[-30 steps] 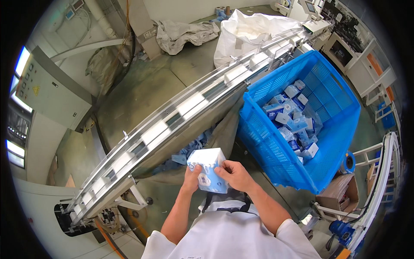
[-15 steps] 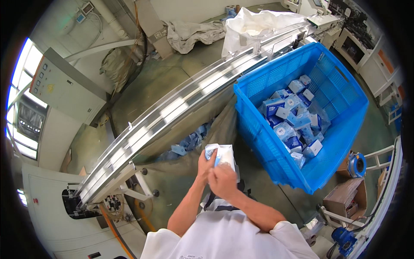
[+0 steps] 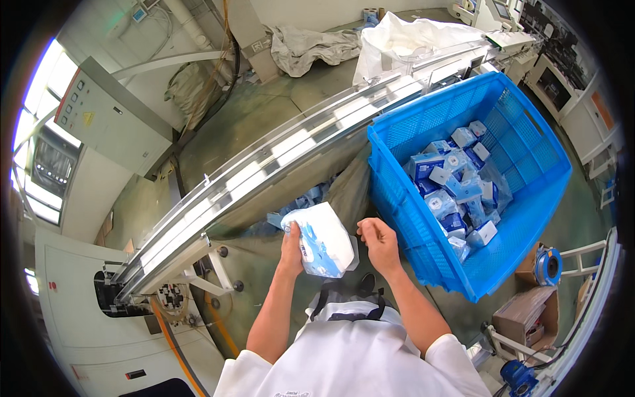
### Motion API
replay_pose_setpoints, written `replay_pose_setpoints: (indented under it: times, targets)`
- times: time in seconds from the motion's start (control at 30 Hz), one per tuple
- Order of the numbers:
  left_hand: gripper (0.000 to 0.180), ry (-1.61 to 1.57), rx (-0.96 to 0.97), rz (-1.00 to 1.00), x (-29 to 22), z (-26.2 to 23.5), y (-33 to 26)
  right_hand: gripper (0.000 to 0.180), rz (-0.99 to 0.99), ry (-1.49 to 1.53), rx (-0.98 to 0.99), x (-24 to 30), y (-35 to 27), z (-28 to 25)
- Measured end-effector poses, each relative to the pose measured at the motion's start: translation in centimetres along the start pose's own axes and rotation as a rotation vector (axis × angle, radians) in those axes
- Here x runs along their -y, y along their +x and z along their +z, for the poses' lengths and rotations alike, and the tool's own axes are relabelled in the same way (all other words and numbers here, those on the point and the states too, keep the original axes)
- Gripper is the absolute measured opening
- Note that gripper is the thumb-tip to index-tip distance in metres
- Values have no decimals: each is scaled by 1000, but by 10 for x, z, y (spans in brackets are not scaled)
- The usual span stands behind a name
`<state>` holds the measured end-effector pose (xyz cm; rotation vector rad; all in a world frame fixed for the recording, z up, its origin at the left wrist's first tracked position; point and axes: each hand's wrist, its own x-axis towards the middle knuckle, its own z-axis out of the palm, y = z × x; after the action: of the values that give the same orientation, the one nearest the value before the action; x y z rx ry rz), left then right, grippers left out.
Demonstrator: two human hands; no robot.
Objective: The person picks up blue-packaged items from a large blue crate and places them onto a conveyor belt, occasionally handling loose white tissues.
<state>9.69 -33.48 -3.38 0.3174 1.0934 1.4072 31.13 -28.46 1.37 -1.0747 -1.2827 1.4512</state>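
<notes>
My left hand point(image 3: 292, 246) grips a white and blue soft packet point(image 3: 322, 239) from its left side, holding it tilted just below the conveyor. My right hand point(image 3: 380, 242) hovers right beside the packet with fingers curled, not touching it. A big blue plastic crate point(image 3: 529, 149) to the right holds several similar blue and white packets point(image 3: 456, 188).
A long metal conveyor point(image 3: 264, 165) runs diagonally from lower left to upper right. More packets lie under it point(image 3: 301, 202). A grey control cabinet point(image 3: 99, 119) stands at the left, white sacks point(image 3: 410, 36) at the back, a cardboard box point(image 3: 526, 317) at the lower right.
Both hands held the packet together before; now my right hand has let go and moved to the right, while the left hand keeps the packet, turned flatter.
</notes>
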Motion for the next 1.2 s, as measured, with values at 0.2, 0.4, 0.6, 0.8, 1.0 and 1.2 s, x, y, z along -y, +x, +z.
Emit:
replay_pose_setpoints:
  times: [0.2,0.4,0.6,0.8,1.0,1.2]
  targets:
    - [62,-54,39,12,6,-10,-7,30,-139,-282,107,7,-16,10]
    - [53,178,-29,19,13,2,-38,29,-515,-636,37,9,-5,18]
    - [50,202,-80,-13,14,9,-52,33,-323,-647,319,6,-6,5]
    - [50,234,-190,-38,21,2,-58,43,-374,-651,243,-11,-6,12]
    - [55,-18,-166,-59,15,-20,-54,45,6,-472,484,-5,-19,8]
    - [72,-11,-141,165,12,-26,-51,27,171,-393,353,-14,-40,14]
